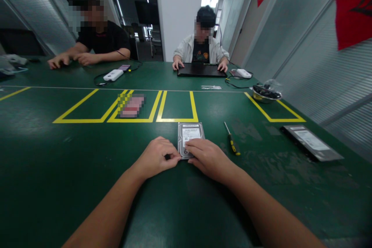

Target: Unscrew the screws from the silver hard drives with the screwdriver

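A silver hard drive (182, 130) with a white label lies flat on the green table in front of me, its long sides pointing away. My left hand (159, 157) is closed, thumb and forefinger pinched together at the drive's near left corner. Over the near right part of the drive lies my right hand (207, 159), its fingers on the label and its thumb at the near edge, gripping it. My fingers hide that part of the drive. Right of it rests a screwdriver (232, 143) with a black and yellow handle, its shaft pointing away.
A flat dark panel with a label (312, 142) lies at the right. Yellow tape frames (177, 120) mark the table; a blurred pink item (132, 106) lies in one. A metal bowl (266, 97) holds dark items. Two people sit opposite, one holding a black panel (202, 70).
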